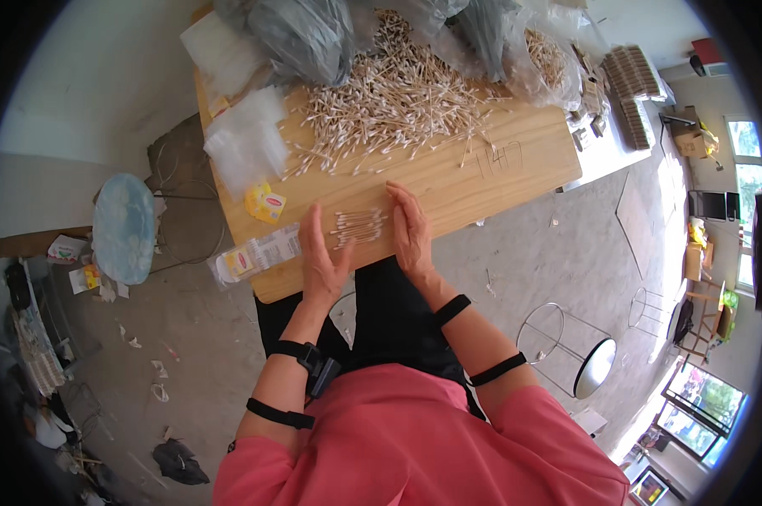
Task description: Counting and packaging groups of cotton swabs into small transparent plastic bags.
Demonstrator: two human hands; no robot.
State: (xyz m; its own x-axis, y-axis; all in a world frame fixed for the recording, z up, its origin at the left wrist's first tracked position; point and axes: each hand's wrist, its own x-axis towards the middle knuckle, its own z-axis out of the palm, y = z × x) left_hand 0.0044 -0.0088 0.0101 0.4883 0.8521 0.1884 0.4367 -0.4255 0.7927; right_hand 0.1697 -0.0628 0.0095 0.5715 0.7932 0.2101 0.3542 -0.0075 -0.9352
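Between my two hands a small row of cotton swabs (358, 227) lies side by side on the wooden table (516, 156). My left hand (318, 257) stands on edge at the row's left end, fingers stretched out. At the right end my right hand (410, 232) faces it, its fingers straight and palm turned inward. Neither hand is closed around anything. A large loose heap of cotton swabs (398, 101) covers the far part of the table. Left of my left hand lie a printed clear packet (263, 253) and some yellow labels (265, 203).
Clear plastic bags (248, 139) are stacked at the table's left edge. Grey plastic bags (305, 38) stand behind the heap, and a clear bag of swabs (545, 63) is at the back right. A blue stool (124, 228) is at left; a round-topped metal stool (596, 368) is at right.
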